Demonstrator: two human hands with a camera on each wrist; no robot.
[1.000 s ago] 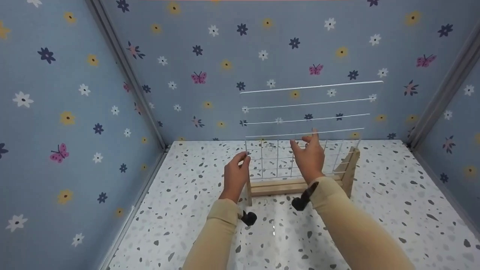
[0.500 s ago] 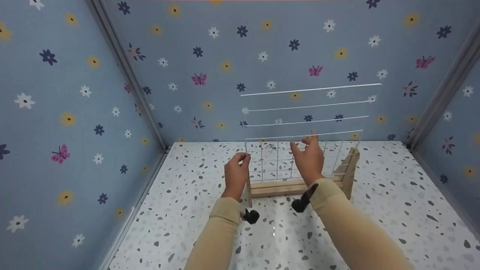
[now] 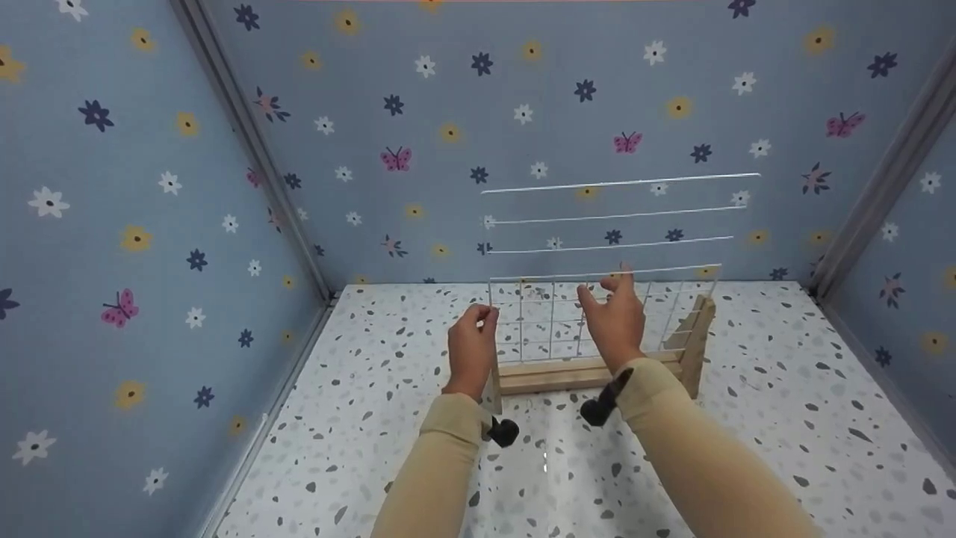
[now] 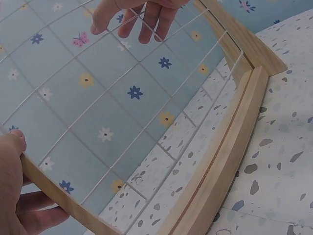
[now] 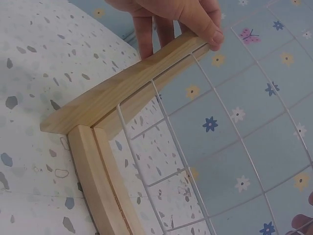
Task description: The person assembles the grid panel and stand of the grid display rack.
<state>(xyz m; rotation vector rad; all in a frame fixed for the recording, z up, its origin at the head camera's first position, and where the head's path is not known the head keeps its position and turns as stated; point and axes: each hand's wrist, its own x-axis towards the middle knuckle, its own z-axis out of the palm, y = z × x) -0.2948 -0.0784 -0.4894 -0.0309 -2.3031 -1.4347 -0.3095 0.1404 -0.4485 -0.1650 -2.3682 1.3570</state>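
A light wooden stand [image 3: 556, 379] with two upright sides stands on the speckled surface. A white wire grid [image 3: 553, 310] rises between its sides, its lower edge close above the grooved base. My left hand [image 3: 470, 351] grips the upper end of the left wooden side [image 5: 122, 81], thumb by the grid's edge and fingers beyond. My right hand [image 3: 616, 321] is at the grid's middle, thumb and forefinger spread, fingertips at a cross wire. In the left wrist view the other fingers of that hand [image 4: 152, 22] hang fairly straight, wires crossing over them.
The right wooden side [image 3: 698, 344] leans outward. Blue flower-patterned walls [image 3: 523, 97] enclose the back and sides, joined by grey corner strips [image 3: 250, 134]. Speckled surface [image 3: 358, 448] runs all around the stand. A dark wrist camera mount [image 3: 597, 409] sits at each cuff.
The grid has sunk slightly between the wooden sides, its right end lowering most. My right hand has come down a little with it. The left hand stays at the left side.
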